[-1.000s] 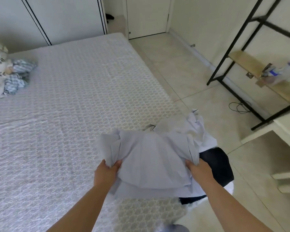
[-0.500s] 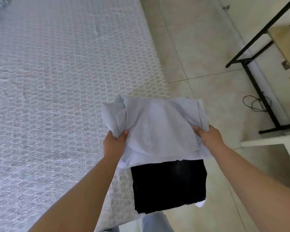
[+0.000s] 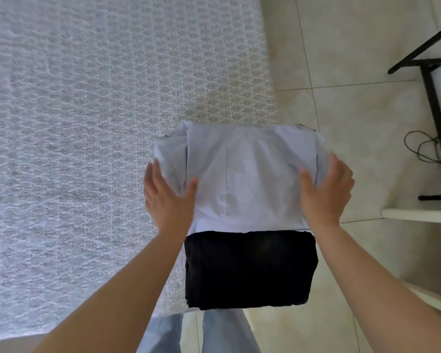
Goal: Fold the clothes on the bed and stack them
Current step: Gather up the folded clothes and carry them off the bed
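Shirt: pale lilac shirt [image 3: 242, 174], folded to a rough rectangle, was seen lying at the corner of the bed [image 3: 87, 123], its near edge overlapping the black garment [image 3: 247, 268].
Black garment: a folded black piece was stacked under the shirt, showing on the side of the shirt nearest the person and reaching just past the bed's edge.
White layer: a thin white edge [image 3: 304, 230] was glimpsed between the shirt and the black garment at the shirt's right near corner; what it belonged to could not be told.
Left hand: the left hand [image 3: 167, 200] was laid against the shirt's left side, fingers nearly straight, thumb spread onto the cloth; nothing was gripped, though motion blur softened the fingers.
Right hand: the right hand [image 3: 326, 192] was set against the shirt's right side in the same manner, fingers extended and blurred, thumb resting on top; no cloth was pinched.
Bed: a white cover with a raised lattice pattern was spread to the left of and beyond the shirt.
Floor: pale tiles [image 3: 341, 47] were seen to the right of the shirt.
Rack: a black metal frame [image 3: 435, 103] stood well to the right of the shirt, with a dark cable [image 3: 423, 146] coiled at its foot.
Trousers: light blue trouser legs [image 3: 214, 332] were visible below the black garment.
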